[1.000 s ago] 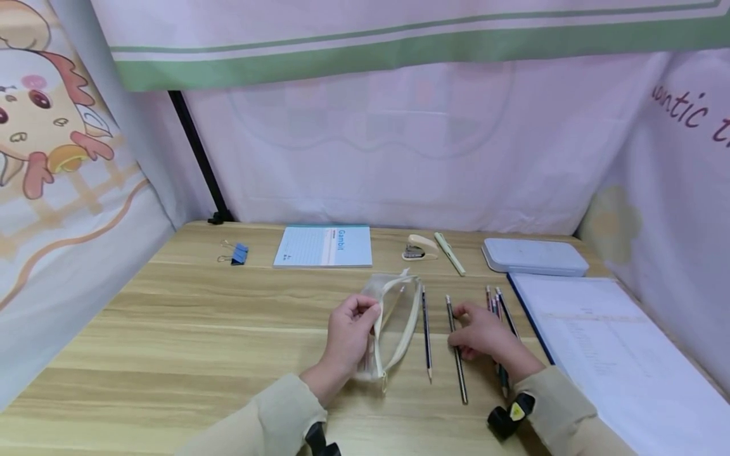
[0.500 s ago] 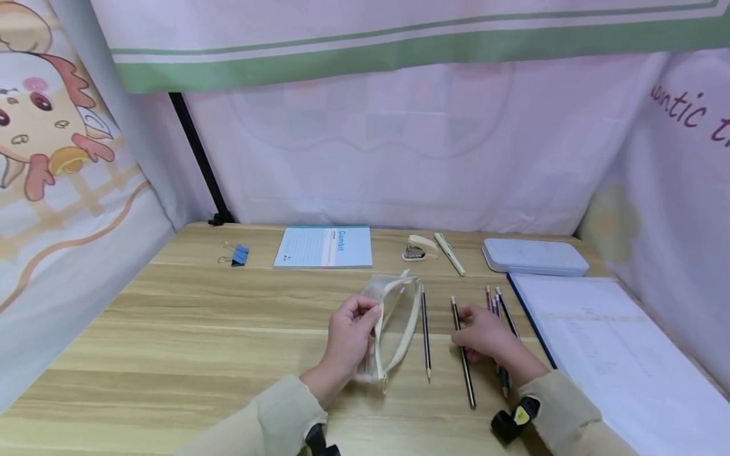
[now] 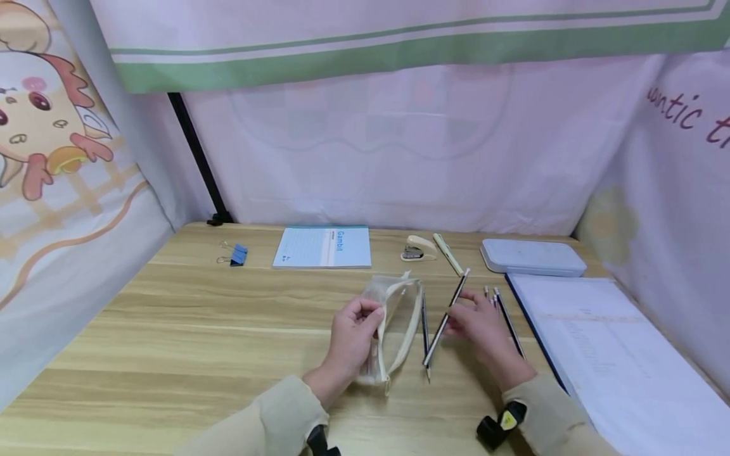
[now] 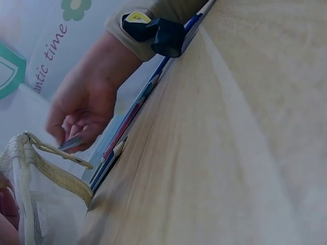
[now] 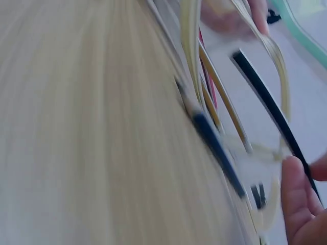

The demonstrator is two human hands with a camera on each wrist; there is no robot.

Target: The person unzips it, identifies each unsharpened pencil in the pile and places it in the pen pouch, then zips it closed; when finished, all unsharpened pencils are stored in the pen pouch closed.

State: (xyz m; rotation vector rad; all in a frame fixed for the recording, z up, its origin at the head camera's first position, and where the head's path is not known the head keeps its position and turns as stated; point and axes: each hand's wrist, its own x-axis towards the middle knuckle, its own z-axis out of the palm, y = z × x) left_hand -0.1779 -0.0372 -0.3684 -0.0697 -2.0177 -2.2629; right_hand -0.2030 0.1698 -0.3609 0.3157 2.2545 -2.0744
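Note:
My left hand (image 3: 355,334) pinches the edge of a see-through zip pencil pouch (image 3: 412,326), whose mouth gapes toward the right. A dark striped pencil (image 3: 438,337) is held in my right hand (image 3: 483,330), between thumb and fingers. It slants above the table, its lower end crossing over another dark pencil (image 3: 424,320) that lies beside the pouch. In the right wrist view, the held pencil (image 5: 271,104) is raised in front of the pouch, and yellowish sticks show by the pouch. More pencils (image 3: 509,320) lie right of my right hand, partly hidden by it.
Along the back of the table stand or lie a blue binder clip (image 3: 238,255), a notebook (image 3: 322,247), a cream stapler (image 3: 420,247), a pale green pen (image 3: 448,253) and a white case (image 3: 533,256). Papers on a blue-edged board (image 3: 621,335) cover the right side.
My right hand has lifted the dark pencil off the table and tilted it, its lower end swinging left toward the pouch. My left hand and the pouch have barely moved.

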